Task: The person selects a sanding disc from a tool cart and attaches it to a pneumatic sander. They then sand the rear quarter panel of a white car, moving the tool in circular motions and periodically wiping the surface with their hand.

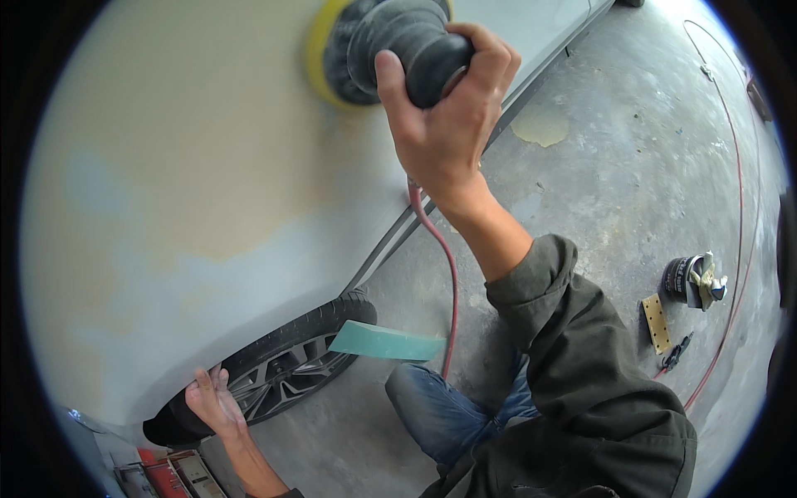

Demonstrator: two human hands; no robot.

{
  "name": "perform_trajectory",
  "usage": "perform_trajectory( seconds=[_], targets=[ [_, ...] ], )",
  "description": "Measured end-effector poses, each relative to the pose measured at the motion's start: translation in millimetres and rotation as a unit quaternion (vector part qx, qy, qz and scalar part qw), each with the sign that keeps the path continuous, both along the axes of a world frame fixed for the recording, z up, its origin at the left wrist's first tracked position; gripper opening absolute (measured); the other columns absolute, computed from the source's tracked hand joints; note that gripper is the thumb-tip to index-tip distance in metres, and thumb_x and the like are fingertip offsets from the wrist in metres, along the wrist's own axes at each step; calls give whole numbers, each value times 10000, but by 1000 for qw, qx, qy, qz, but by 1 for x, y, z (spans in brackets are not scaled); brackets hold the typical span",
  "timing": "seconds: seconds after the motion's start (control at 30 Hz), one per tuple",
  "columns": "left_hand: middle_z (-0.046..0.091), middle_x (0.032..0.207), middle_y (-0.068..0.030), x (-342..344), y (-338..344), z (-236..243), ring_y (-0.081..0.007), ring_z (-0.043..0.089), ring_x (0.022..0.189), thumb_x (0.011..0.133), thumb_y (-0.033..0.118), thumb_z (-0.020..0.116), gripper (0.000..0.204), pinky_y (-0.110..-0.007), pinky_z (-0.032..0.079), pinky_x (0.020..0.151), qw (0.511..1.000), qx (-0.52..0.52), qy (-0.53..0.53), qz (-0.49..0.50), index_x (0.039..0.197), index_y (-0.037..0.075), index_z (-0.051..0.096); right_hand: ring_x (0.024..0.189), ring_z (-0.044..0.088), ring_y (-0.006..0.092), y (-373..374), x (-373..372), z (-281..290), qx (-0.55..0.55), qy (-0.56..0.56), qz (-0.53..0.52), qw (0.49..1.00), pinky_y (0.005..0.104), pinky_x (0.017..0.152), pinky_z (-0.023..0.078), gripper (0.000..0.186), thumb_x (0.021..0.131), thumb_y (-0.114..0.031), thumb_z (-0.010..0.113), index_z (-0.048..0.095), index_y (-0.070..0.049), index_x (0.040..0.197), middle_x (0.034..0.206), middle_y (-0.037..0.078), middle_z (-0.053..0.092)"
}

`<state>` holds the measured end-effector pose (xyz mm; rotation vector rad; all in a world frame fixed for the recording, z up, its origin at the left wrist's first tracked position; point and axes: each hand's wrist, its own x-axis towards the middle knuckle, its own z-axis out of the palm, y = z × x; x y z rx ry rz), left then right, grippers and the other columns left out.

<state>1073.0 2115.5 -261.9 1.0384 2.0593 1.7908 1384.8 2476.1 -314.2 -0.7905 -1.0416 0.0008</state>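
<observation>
Head view: pale sanded car body panel (207, 183) left of both hands, grey concrete floor (598, 166) right. Black tin (682, 278) and perforated tan sanding sheet (656, 322) lie well right. Right hand (444, 116) grips grey round sander with yellow pad (390, 50) (pad flat on panel, red hose (448, 274) trailing down). Left hand (214, 402) open, resting on wheel-arch edge beside black tyre (290, 353).

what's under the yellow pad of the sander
The yellow pad of the sander, gripped by the right hand, lies flat on the pale car body panel. The patch of panel beneath the pad is covered and cannot be seen.
</observation>
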Motion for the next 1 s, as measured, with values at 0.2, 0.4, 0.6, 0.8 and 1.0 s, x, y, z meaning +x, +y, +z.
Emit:
perform_trajectory(
  seconds=[0.2, 0.4, 0.6, 0.8, 1.0],
  targets=[
    [685, 1092, -90, 0, -1, -2, -154, 660, 946, 980, 318, 683, 400, -228, 497, 716, 1000, 7, 7, 8, 1167, -29, 619, 659, 587, 224, -24, -13, -32, -17, -55, 41, 998, 345, 513, 517, 585, 757, -231, 829, 500, -47, 1204, 1144, 182, 490],
    [686, 1097, -94, 8, 9, 2, -159, 664, 947, 972, 324, 690, 413, -234, 512, 723, 1000, 10, 4, 5, 1168, -33, 621, 719, 611, 280, -10, -9, -33, -2, -28, -18, 999, 365, 547, 537, 612, 759, -230, 832, 477, -52, 1226, 1118, 183, 478],
    [688, 1109, -100, 9, 7, 2, -176, 680, 963, 952, 333, 714, 441, -238, 526, 756, 1000, 10, -3, -1, 1171, -38, 621, 663, 604, 243, -44, -18, -39, -54, -71, 64, 994, 362, 517, 525, 601, 749, -236, 840, 494, -60, 1208, 1120, 174, 488],
    [697, 1101, -116, 4, 9, -3, -186, 694, 956, 945, 329, 724, 459, -262, 544, 767, 1000, 12, -16, 8, 1184, -48, 618, 741, 604, 251, -60, -44, -18, -8, -31, 44, 999, 346, 518, 518, 611, 752, -233, 838, 491, -63, 1225, 1138, 182, 473],
    [697, 1100, -100, 6, 4, -1, -171, 689, 984, 948, 330, 720, 451, -253, 535, 802, 1000, -2, -17, 12, 1174, -46, 617, 644, 573, 221, -67, -47, 0, -38, -35, 72, 996, 353, 521, 506, 598, 755, -221, 836, 485, -59, 1212, 1126, 177, 476]
  ],
)
